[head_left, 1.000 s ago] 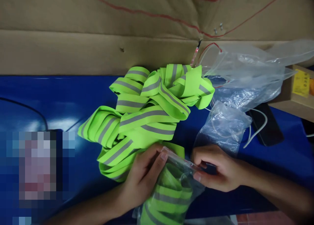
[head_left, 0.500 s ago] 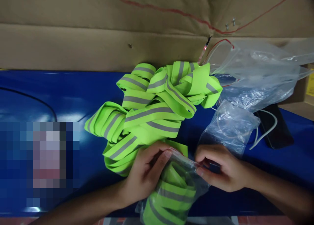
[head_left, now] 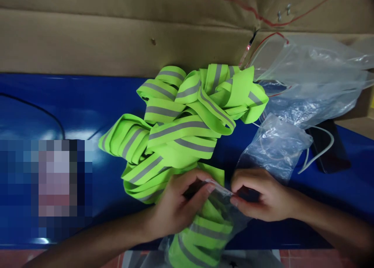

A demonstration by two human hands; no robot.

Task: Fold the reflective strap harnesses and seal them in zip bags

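Observation:
My left hand [head_left: 187,199] pinches the top edge of a clear plastic bag [head_left: 226,209] between thumb and fingers. At the other end of that edge, my right hand [head_left: 260,196] grips it the same way. Inside the bag are folded neon-green reflective strips [head_left: 201,236] with a grey stripe; the bag hangs over the table's front edge. Just beyond my hands lies a heap of loose neon-green reflective bands [head_left: 181,131] in loops and folds.
Behind stands a brown cardboard panel [head_left: 87,41]. To the right are clear plastic bags [head_left: 315,77], a smaller clear bag [head_left: 274,143], a white cable [head_left: 330,139] and a black phone-like object [head_left: 330,151]. A black cable [head_left: 37,106] crosses the blue table [head_left: 108,92]; a blurred-out patch covers its left.
The view has shifted slightly, so the table and heap sit a little higher. Both hands keep hold of the bag's edge, now slightly closer together.

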